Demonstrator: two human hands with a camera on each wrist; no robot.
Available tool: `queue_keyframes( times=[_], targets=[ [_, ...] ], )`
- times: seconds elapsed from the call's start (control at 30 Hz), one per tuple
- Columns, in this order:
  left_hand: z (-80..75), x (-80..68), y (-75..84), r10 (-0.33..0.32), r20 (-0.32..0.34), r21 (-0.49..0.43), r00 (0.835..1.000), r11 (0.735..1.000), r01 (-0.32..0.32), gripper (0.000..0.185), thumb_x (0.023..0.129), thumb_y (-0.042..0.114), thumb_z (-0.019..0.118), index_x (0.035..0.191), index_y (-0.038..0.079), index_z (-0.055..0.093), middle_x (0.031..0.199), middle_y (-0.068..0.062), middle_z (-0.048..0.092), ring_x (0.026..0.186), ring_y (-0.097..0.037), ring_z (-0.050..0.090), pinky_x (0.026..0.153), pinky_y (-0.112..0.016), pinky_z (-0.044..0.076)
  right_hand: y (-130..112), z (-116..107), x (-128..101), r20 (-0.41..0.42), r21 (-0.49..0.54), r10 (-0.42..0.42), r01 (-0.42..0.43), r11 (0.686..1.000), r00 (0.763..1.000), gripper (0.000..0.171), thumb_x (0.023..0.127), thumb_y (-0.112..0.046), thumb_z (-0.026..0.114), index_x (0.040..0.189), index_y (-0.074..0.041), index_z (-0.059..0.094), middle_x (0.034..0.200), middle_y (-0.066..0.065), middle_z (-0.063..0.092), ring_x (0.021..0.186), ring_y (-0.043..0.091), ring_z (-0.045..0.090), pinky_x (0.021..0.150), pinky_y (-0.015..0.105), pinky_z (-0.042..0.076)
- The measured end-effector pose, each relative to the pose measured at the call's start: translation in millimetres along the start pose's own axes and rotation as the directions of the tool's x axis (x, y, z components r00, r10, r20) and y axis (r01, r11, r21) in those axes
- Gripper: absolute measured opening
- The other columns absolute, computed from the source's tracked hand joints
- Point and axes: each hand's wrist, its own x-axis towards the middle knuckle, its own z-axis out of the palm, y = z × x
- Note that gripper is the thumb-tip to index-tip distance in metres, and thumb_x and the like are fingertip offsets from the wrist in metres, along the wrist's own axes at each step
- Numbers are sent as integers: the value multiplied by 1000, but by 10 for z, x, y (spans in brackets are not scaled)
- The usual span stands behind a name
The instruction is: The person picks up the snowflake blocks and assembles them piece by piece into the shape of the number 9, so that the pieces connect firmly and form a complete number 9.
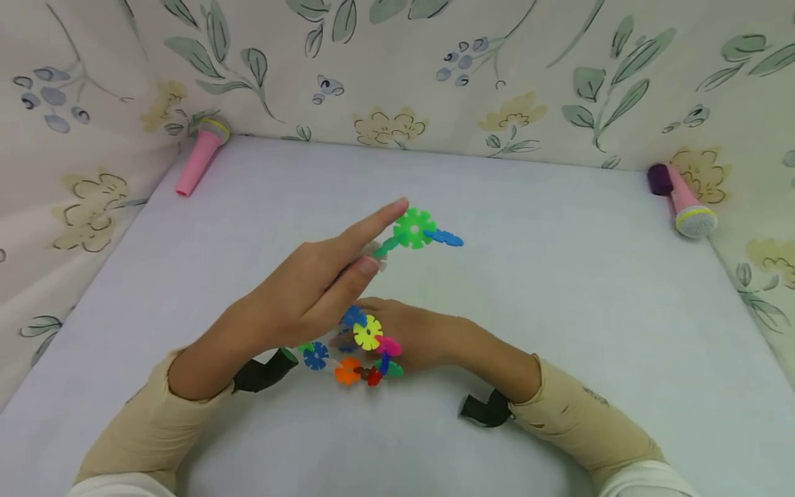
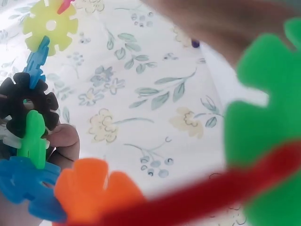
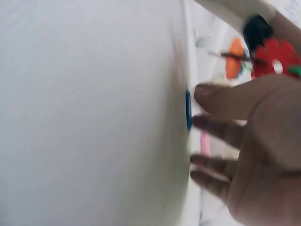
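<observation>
From where I'm watching, the left hand (image 1: 310, 293) is raised over the middle of the table (image 1: 559, 310), fingers stretched out nearly straight, forefinger tip touching a green disc (image 1: 414, 228) that has a blue disc (image 1: 444, 237) slotted on its far side. I think finger and thumb pinch a pale piece at the near end of that little chain, but the head view blurs there, so I can't be sure of the grip.

The right hand (image 1: 413, 338) sits lower, toward the near edge, palm on the table, fingers loosely spread beside a cluster of snapped-together discs (image 1: 357, 345): yellow, pink, orange, red and blue. It looks like it's steadying the cluster rather than clamping it.

What worries me: the green and blue pair hangs out at fingertip reach with barely any hold, so a small twist could pop the slot joint and drop them. The cluster could also slide or come apart if pushed from above, since the right hand isn't wrapped around it.

Two pink microphones (image 1: 199, 157) (image 1: 686, 203) lie in the far corners, well clear.
</observation>
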Motion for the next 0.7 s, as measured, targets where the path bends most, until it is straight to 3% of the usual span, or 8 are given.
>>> queue_keyframes(
  times=[0.1, 0.17, 0.3, 0.43, 0.5, 0.57, 0.63, 0.7],
  targets=[
    [-1, 5, 12, -6, 6, -10, 1000, 1000, 6, 52, 109, 20, 38, 159, 11, 26, 64, 9, 29, 51, -2, 24, 47, -25, 25, -68, 64, 98, 32, -106, 14, -10, 994, 999, 25, 96, -23, 70, 120, -19, 68, 111, -1, 61, 116, 18, 50, 95, 24, 44],
    [-1, 4, 18, -22, 11, -21, 1000, 1000, 22, 52, 109, 21, 38, 159, 12, 27, 63, 9, 28, 51, -2, 25, 48, -25, 26, -97, 57, 110, 39, -52, 130, -128, 990, 991, 24, 95, -24, 70, 118, -18, 67, 106, 0, 59, 106, 16, 53, 88, 21, 47],
    [-1, 9, 23, -46, 11, -35, 999, 998, 47, 53, 109, 24, 37, 159, 12, 25, 64, 10, 29, 50, -3, 26, 48, -26, 27, -95, 2, 29, 110, -31, 322, -321, 947, 940, 30, 92, -26, 75, 116, -11, 66, 98, 0, 57, 93, 14, 55, 78, 18, 50],
    [4, 9, 13, -59, 1, -48, 998, 997, 59, 54, 109, 26, 36, 159, 11, 23, 66, 10, 31, 52, -4, 27, 49, -27, 27, -16, -125, -219, 76, 34, 310, -313, 949, 948, 17, 93, -18, 73, 104, -11, 61, 84, -2, 53, 79, 11, 54, 68, 21, 48],
    [5, 3, 2, -74, -11, -54, 997, 996, 73, 53, 109, 25, 35, 160, 12, 23, 67, 9, 31, 53, -6, 28, 49, -28, 27, 32, -242, -383, -12, 196, 302, -294, 935, 953, 16, 95, -12, 70, 102, -13, 56, 79, -6, 56, 73, 9, 56, 66, 23, 50],
    [6, 1, -7, -92, -26, -60, 995, 994, 91, 53, 109, 22, 36, 160, 13, 23, 67, 9, 33, 55, -6, 31, 50, -28, 28, 66, -398, -544, -165, 368, 301, -225, 902, 939, 14, 96, -5, 67, 102, -11, 56, 76, -4, 59, 66, 10, 58, 61, 26, 52],
    [7, 3, -16, -114, -42, -69, 993, 991, 111, 53, 109, 19, 36, 160, 14, 24, 69, 8, 35, 57, -7, 36, 51, -29, 31, 71, -564, -691, -372, 483, 290, -83, 872, 882, 15, 96, 2, 63, 108, -6, 59, 80, -1, 63, 65, 13, 59, 57, 28, 53],
    [11, -1, -31, -131, -51, -80, 990, 989, 127, 54, 108, 16, 37, 160, 16, 23, 70, 7, 36, 59, -9, 38, 52, -30, 32, 42, -713, -817, -560, 525, 270, 84, 847, 783, 20, 96, 10, 58, 114, 2, 61, 83, 7, 63, 65, 17, 59, 56, 29, 53]
  ],
)
